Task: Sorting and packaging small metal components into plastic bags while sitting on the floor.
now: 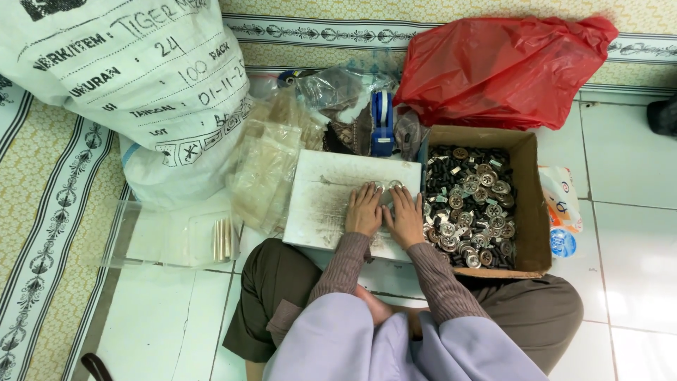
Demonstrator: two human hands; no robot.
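Two small round metal discs (389,185) lie on the white board (324,204), near its far right edge, just beyond the fingertips. They are round and lie flat, so they have no long axis and point no particular way; they sit side by side, almost touching.

The left hand (363,211) and right hand (405,217) rest palm down on the board, side by side, fingers stretched forward and nearly flat. Neither hand is closed on anything; the fingertips reach the discs, and whether they press on them I cannot tell.

Judging from this, the work goes best with the fingertips kept light and the discs held flat on the board, so that none slides off the edge.

Just right of the board stands an open cardboard box (530,204) full of similar discs and small black parts (441,166). Behind the board stands a blue tape dispenser (381,121), with clear bags (268,162) to its left, a red plastic bag (501,67) behind the box, and a big white sack (134,85) at far left. All rests on a tiled floor (635,268).
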